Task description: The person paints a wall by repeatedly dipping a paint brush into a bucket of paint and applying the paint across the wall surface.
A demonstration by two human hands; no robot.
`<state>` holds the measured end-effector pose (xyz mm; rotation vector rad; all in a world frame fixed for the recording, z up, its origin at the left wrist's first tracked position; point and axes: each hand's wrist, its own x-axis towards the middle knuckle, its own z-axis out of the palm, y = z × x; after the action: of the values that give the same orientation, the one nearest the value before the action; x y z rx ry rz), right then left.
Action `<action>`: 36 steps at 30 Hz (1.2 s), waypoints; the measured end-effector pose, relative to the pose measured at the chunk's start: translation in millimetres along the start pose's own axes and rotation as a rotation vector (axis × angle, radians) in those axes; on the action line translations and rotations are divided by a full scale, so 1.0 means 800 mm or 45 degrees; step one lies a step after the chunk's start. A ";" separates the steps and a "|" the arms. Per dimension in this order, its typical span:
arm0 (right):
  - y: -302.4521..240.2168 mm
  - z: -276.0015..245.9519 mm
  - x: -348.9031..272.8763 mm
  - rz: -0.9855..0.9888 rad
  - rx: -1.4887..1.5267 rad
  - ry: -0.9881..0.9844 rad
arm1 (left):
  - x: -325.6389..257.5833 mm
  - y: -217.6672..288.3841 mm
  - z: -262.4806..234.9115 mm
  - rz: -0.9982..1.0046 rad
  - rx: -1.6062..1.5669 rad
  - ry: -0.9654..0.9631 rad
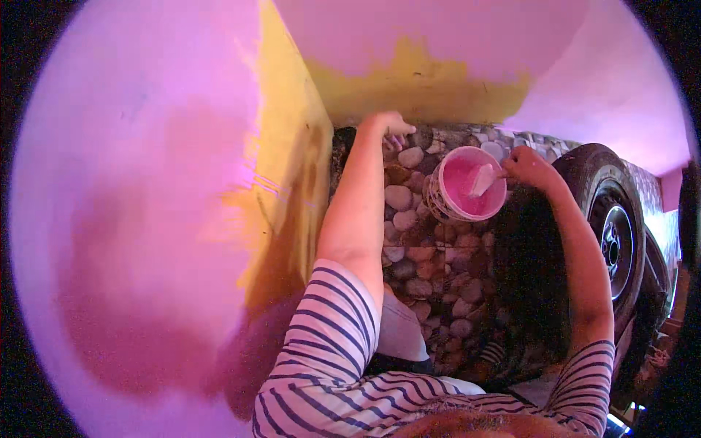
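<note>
My right hand [529, 169] is closed around the handle of a paintbrush [483, 180]. The brush's bristles, coated in pale pink, are inside a round bucket [437, 197] with pink paint in it. The bucket stands on the floor, its outer side patterned or smeared. Further left, my left hand [393, 130] reaches forward near the foot of the far wall [431, 91]. Its fingers are apart, some of them bent, and I see nothing in them.
A left wall [161, 182] and the far wall show pink paint over yellow, with yellow left bare low down and at their corner. The floor [420, 263] has a pebble pattern. Two tires, the nearer a wheel [584, 171] with a dark rim, stand on the right.
</note>
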<state>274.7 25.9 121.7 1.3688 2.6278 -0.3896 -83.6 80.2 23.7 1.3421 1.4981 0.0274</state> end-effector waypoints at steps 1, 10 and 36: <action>0.003 0.005 -0.003 0.121 0.077 0.108 | 0.006 -0.004 0.015 -0.022 -0.023 -0.019; 0.029 -0.064 -0.019 0.175 0.369 0.172 | -0.073 0.080 -0.061 0.527 0.007 0.329; -0.230 -0.177 0.319 -0.693 0.468 0.408 | -0.341 0.244 0.059 1.872 0.229 0.781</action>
<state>-24.0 166.2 221.1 0.8105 3.3154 -0.8127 27.6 -73.5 304.5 2.4360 0.6169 1.3386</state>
